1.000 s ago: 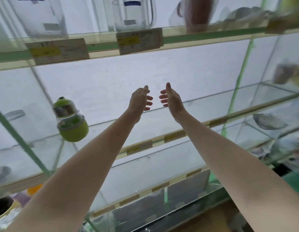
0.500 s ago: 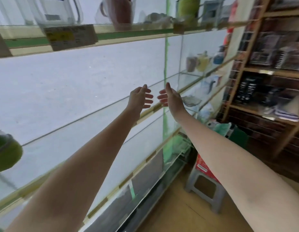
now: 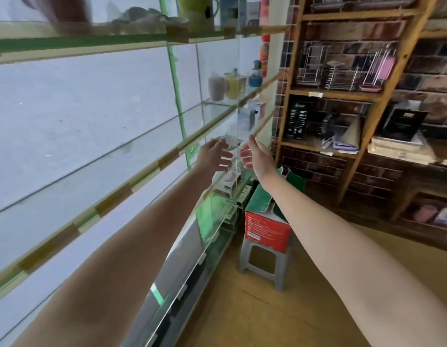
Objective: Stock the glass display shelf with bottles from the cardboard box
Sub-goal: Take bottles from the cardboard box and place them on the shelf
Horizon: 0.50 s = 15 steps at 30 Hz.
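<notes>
Both my arms stretch forward, palms facing each other a hand's width apart. My left hand (image 3: 213,156) and my right hand (image 3: 255,156) hold nothing, fingers relaxed and spread. They hover in front of the glass display shelf (image 3: 142,171), which runs along the left with taped front edges. A red and green cardboard box (image 3: 266,226) with open flaps sits on a grey plastic stool (image 3: 265,261) below and beyond my hands. Its contents are hidden from here. Several cups and bottles (image 3: 233,83) stand on the far end of the glass shelf.
A wooden rack (image 3: 362,101) against a brick-pattern wall fills the right side, holding wire racks, dark boxes and papers. The top glass shelf carries a green mug (image 3: 197,10) and boxes. Wooden floor (image 3: 280,316) lies open between the shelf and the rack.
The view has swung right: the green bottle on the shelf left the frame, and the box, stool and wooden rack came in. My empty hands kept their pose.
</notes>
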Each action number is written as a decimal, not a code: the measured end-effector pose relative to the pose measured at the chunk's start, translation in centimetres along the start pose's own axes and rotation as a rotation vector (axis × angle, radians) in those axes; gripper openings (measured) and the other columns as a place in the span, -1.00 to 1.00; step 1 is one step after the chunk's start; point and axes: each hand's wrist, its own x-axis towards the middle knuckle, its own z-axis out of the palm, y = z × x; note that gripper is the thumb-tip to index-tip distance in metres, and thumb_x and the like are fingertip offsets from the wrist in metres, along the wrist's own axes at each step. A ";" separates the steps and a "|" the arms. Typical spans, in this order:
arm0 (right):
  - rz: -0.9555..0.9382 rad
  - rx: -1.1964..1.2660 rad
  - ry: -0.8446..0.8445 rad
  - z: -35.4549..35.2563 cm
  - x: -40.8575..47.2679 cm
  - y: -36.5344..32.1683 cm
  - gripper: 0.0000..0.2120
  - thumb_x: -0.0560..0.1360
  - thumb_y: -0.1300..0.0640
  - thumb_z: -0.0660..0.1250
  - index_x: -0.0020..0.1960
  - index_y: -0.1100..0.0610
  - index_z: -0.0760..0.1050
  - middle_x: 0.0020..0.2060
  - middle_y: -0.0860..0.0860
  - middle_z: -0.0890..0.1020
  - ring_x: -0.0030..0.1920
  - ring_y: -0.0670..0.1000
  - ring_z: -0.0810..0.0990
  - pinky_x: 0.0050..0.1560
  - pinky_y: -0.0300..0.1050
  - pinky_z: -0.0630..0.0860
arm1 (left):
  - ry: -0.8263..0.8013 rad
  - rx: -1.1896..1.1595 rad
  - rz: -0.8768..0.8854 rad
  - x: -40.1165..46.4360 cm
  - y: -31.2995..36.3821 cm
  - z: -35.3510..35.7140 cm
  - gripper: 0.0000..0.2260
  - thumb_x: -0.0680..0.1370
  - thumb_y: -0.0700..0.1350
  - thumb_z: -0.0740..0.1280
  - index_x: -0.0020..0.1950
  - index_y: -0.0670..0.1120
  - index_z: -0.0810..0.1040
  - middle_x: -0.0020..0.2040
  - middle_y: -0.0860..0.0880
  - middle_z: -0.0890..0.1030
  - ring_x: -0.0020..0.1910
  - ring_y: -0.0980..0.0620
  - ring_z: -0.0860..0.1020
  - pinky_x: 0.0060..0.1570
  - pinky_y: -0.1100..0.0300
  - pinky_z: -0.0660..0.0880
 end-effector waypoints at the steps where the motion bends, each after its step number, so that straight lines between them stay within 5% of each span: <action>1: 0.008 0.000 0.006 -1.0 0.6 0.3 -0.54 0.65 -0.25 0.10 0.09 0.12 0.52 -0.11 0.04 0.63 -0.11 0.04 0.59 -0.07 -0.07 0.48 | -0.005 0.007 -0.008 0.6 -0.1 1.1 -0.76 0.68 -0.08 0.19 0.12 -0.24 0.53 -0.08 -0.23 0.59 -0.17 -0.14 0.56 -0.24 0.12 0.51; 7: 0.040 0.015 0.042 -6.7 4.2 2.2 -0.56 0.65 -0.21 0.13 0.16 0.15 0.51 -0.07 0.07 0.62 -0.10 0.05 0.59 -0.07 -0.04 0.49 | -0.047 0.076 -0.038 4.5 -1.3 8.0 -0.73 0.68 -0.06 0.20 0.14 -0.26 0.53 -0.09 -0.22 0.60 -0.23 -0.11 0.56 -0.25 0.11 0.53; 12: 0.082 0.012 0.079 -11.4 6.8 5.2 -0.58 0.66 -0.16 0.13 0.21 0.18 0.49 -0.05 0.09 0.62 -0.09 0.05 0.59 -0.07 -0.02 0.49 | -0.055 0.108 -0.057 7.6 -2.7 13.7 -0.69 0.67 -0.05 0.23 0.27 -0.27 0.48 -0.03 -0.22 0.61 -0.15 -0.14 0.58 -0.07 -0.01 0.55; 15: 0.126 0.032 0.079 -13.7 7.8 7.4 -0.56 0.67 -0.16 0.14 0.27 0.19 0.47 -0.06 0.07 0.61 -0.10 0.04 0.58 -0.07 -0.02 0.50 | -0.071 0.126 -0.081 8.9 -3.9 16.6 -0.72 0.68 -0.06 0.23 0.27 -0.23 0.45 -0.04 -0.21 0.60 -0.20 -0.12 0.58 -0.15 0.07 0.56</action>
